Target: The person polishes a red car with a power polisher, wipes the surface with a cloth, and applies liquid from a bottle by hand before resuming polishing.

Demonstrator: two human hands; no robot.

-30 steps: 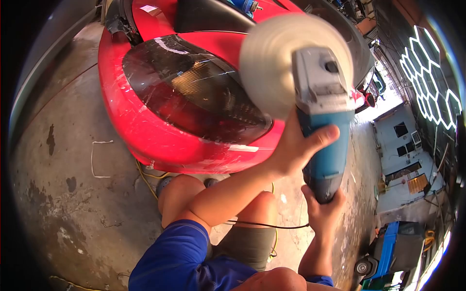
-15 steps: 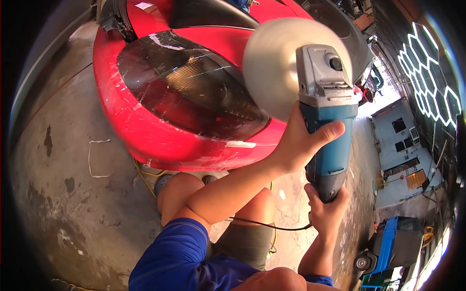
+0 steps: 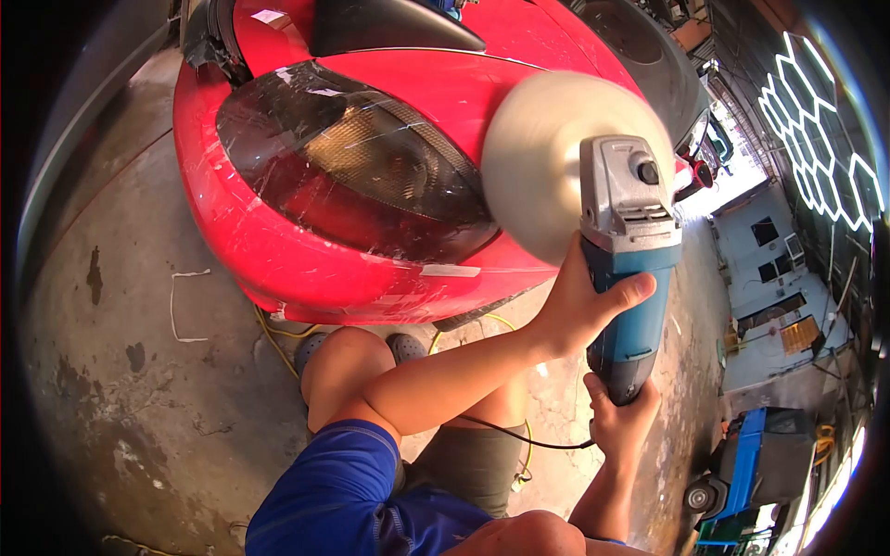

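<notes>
My left hand (image 3: pixel 593 301) is wrapped round the blue body of a power polisher (image 3: pixel 633 278), just behind its grey metal head, with the thumb over the top. My right hand (image 3: pixel 626 419) grips the dark rear end of the same tool, where the black cord leaves. A large cream polishing pad (image 3: pixel 538 167) on the tool looks blurred, with its edge over the red car panel (image 3: pixel 426 83) right of the headlight (image 3: pixel 371 167). The headlight lens is smoky and scratched. Whether the pad touches the paint cannot be made out.
Below the car, a yellow cable (image 3: pixel 269 345) runs over the stained concrete floor (image 3: pixel 120 371), near my knees and shoes. The tool's black cord (image 3: pixel 533 443) crosses beside my leg. A grey car (image 3: pixel 649 65) stands behind. At the right are a blue vehicle (image 3: pixel 744 463) and hexagonal lights (image 3: pixel 807 130).
Both hands and the polisher have moved down in the view, the pad shifting slightly right as well. The red car appears a little higher and further left.
</notes>
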